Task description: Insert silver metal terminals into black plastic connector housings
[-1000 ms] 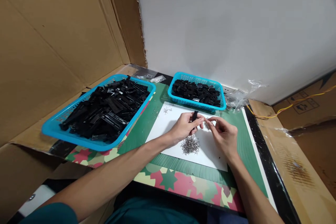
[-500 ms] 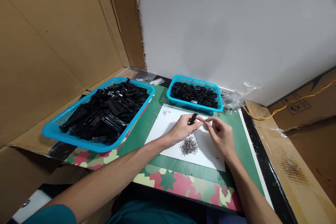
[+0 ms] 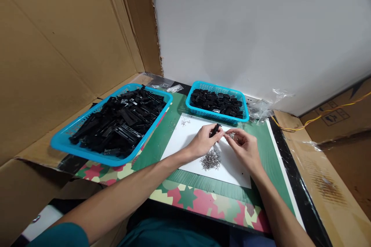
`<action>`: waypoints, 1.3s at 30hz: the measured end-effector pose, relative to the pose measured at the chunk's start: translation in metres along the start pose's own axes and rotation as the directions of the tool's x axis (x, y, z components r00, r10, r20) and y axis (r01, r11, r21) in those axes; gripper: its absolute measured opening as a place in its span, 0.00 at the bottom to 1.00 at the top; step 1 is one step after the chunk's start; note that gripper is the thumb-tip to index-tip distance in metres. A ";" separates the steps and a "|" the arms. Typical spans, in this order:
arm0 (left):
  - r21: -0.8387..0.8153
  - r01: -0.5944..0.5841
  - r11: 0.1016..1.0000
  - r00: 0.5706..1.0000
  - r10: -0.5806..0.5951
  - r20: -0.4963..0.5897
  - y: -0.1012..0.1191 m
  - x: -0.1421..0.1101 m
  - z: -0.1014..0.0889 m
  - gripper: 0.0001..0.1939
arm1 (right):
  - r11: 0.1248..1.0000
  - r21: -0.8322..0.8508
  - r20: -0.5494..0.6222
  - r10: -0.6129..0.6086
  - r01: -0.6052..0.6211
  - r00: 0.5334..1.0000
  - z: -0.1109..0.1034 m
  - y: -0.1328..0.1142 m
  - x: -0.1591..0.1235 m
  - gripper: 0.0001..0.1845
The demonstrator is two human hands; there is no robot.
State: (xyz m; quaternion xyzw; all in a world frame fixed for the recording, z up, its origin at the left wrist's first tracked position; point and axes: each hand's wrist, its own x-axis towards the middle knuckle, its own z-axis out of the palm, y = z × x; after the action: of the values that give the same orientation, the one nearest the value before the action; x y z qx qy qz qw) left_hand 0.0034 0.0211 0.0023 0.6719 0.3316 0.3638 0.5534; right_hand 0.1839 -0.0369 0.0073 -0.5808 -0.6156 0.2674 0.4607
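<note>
My left hand (image 3: 205, 140) is closed round a small black plastic part (image 3: 215, 129), which sticks up past the fingers. Close beside it, my right hand (image 3: 242, 146) pinches with thumb and forefinger near the left fingertips; whatever is in that pinch is too small to make out. Both hands are above a white sheet (image 3: 185, 142). Below them lies a pile of tiny silver metal pieces (image 3: 210, 160). A second pile of such pieces (image 3: 232, 135) shows partly behind my right fingers.
A large blue basket (image 3: 116, 161) of long black plastic parts stands at the left. At the back, a smaller blue basket (image 3: 217, 116) holds black pieces. Clear plastic bags (image 3: 261, 109) and a yellow wire (image 3: 307, 122) lie at the right. Cardboard (image 3: 72, 27) walls the left side.
The black part has tilted slightly in my left hand, and the left thumb and fingers have closed in a little. My right hand keeps its pinch beside it. The whole view has shifted slightly.
</note>
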 end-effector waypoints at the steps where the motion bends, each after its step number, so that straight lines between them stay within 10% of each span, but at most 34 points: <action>1: -0.024 0.006 1.000 1.000 -0.006 0.005 0.000 0.000 0.000 0.19 | 1.000 -0.013 -0.010 -0.003 0.003 1.000 0.001 -0.001 0.000 0.16; 9: -0.281 0.189 0.941 0.982 -0.182 0.050 0.001 0.001 0.006 0.20 | 1.000 -0.001 -0.104 -0.001 0.000 0.995 0.002 -0.004 -0.002 0.16; 25: -0.437 0.106 0.893 0.994 -0.103 0.029 -0.002 0.004 0.001 0.28 | 0.933 0.317 -0.115 0.214 -0.168 0.970 -0.011 0.009 0.007 0.22; 33: -0.300 0.209 0.931 0.973 -0.165 0.163 0.008 0.003 -0.004 0.25 | 0.945 0.202 0.122 0.237 -0.258 0.964 -0.018 0.009 0.009 0.25; 39: 0.009 0.069 0.998 0.988 -0.069 0.138 0.018 -0.003 -0.015 0.18 | 0.950 0.120 0.277 0.248 -0.290 0.928 -0.025 0.011 0.012 0.25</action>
State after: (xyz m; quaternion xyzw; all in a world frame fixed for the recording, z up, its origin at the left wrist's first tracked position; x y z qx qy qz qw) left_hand -0.0101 0.0226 0.0214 0.6848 0.3162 0.2961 0.5859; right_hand 0.2125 -0.0287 0.0119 -0.5813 -0.5614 0.4499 0.3800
